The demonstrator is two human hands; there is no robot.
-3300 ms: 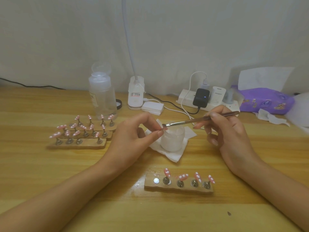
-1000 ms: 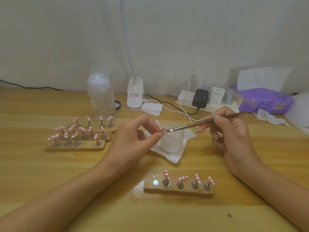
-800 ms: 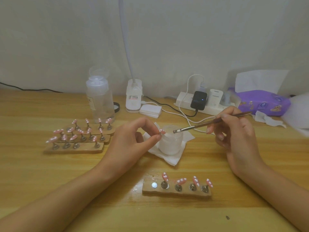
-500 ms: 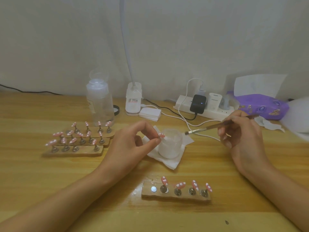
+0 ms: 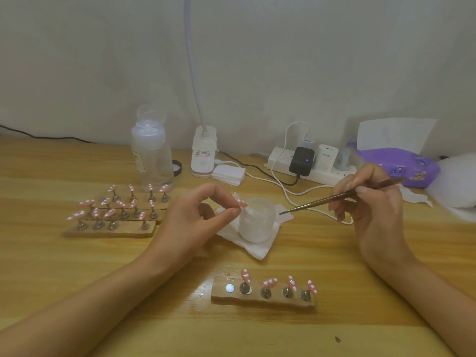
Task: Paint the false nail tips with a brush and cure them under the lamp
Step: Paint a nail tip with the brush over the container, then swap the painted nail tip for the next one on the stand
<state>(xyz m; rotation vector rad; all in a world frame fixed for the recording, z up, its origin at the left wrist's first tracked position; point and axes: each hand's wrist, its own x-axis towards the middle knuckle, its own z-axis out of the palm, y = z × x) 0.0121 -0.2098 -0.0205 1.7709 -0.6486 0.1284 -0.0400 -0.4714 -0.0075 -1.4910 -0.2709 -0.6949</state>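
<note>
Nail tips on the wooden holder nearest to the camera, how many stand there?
4 on the holder, left to right: first tip, second tip, third tip, fourth tip; its leftmost spot is bare. None seems hidden.

The white charger plugged into the power strip at the far right carries grey lettering that reads PISEN. The lamp at the far middle has a small sticker on its white base with a red band and dark print, too fine to read. The clear bottle to its left bears a label with dark letters at its left edge, not legible. The purple tissue pack at the far right shows printed badges, blurred.
</note>
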